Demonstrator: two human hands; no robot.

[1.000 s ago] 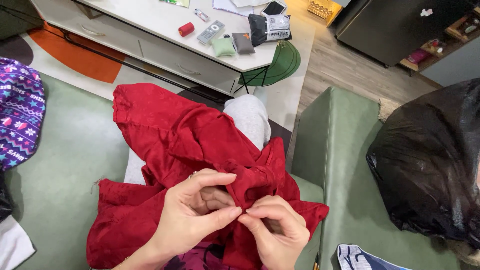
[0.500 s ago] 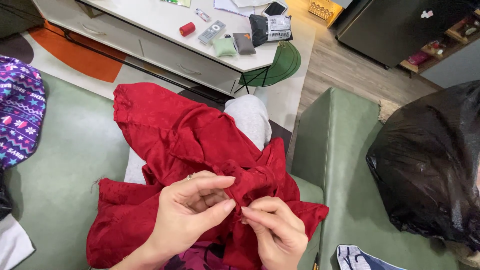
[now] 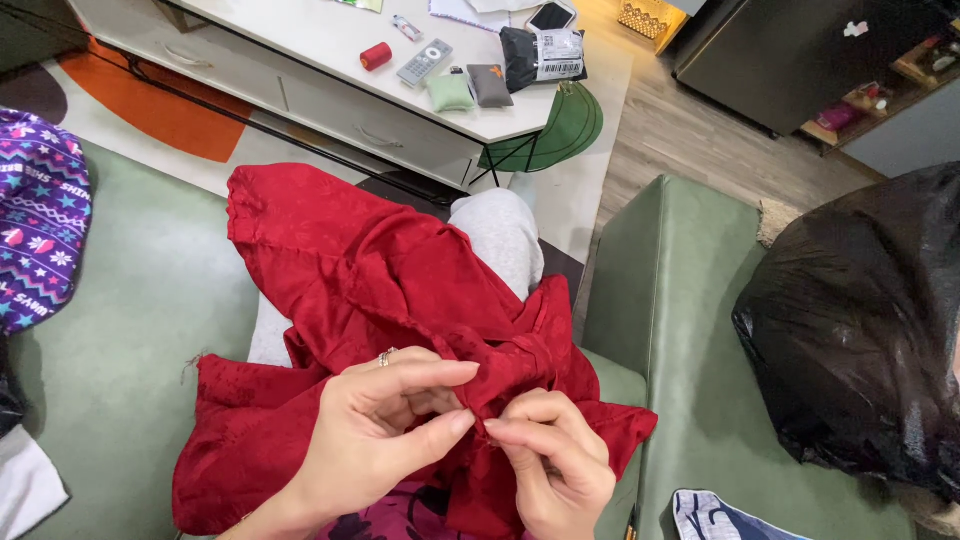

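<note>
Presently the green sofa (image 3: 150, 290) is the largest item and serves as the landmark; the person sits on it with the red garment (image 3: 370, 280) spread over the lap and one grey-clad knee (image 3: 500, 230) showing beyond the cloth. Right of the sofa's seat, past its green armrest (image 3: 670, 300), rests a bulging black plastic bag (image 3: 860, 320). At the sofa's left end lies a purple patterned cloth (image 3: 40, 210). Ahead of the sofa stands a white tabletop (image 3: 300, 35), carrying a red thread spool (image 3: 376, 56), a grey remote (image 3: 425, 63), a pale green pouch (image 3: 450, 92) and a grey pouch (image 3: 490, 85).

The garment runs with its long axis from the far left, near the knee, down toward the near edge of the sofa, bunching into a ridge at the hands. The left hand (image 3: 385, 425), ring on one finger, has its grip nearly closed: thumb and forefinger pinch a fold of the red cloth at the ridge. The right hand (image 3: 550, 455) sits just beside it, fingers curled tight, its grip also closed on the same fold; whether it holds anything smaller besides the cloth cannot be told. The two grips nearly touch, with the pinched fold directly between them, equally near to both hands, the bulk of the cloth lying away and leftward.
</note>
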